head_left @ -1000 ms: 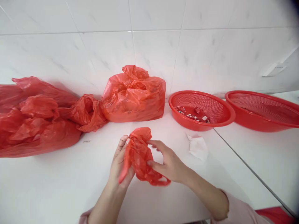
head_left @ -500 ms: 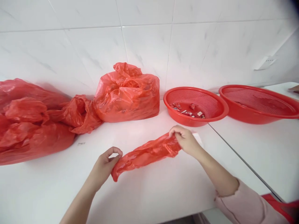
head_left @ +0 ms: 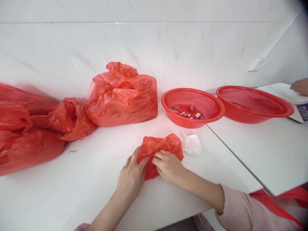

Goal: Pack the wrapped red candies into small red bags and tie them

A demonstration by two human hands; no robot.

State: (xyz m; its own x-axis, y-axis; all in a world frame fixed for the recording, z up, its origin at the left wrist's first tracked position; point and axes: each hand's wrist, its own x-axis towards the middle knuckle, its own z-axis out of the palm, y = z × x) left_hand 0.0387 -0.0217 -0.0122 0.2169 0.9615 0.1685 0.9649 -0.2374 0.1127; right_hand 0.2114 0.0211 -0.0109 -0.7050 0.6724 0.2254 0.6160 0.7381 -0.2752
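The left hand (head_left: 131, 173) is holding the near left side of a thin red plastic bag (head_left: 172, 144), its thumb pressing from the front and its other fingers curling behind, their tips hidden. The right hand (head_left: 169, 166) is pinching the bag's folds near the middle, its fingers bunching closely together; how its thumb is meeting them is hard to tell. This crumpled bag is resting in front and to the left of the smaller red colander (head_left: 185, 122), which is holding small wrapped packets (head_left: 191, 108). A crumpled white tissue (head_left: 192, 144) is lying just in front of that colander, close beside the bag. To the colander's left, a full red plastic sack (head_left: 122, 102) is standing near the wall, and a bulging red bundle (head_left: 29, 150) is lying farther left. To its right, a larger red colander (head_left: 252, 118) is sitting, and beyond that, a co-worker's hand (head_left: 300, 86) is showing over a white scale (head_left: 276, 88).
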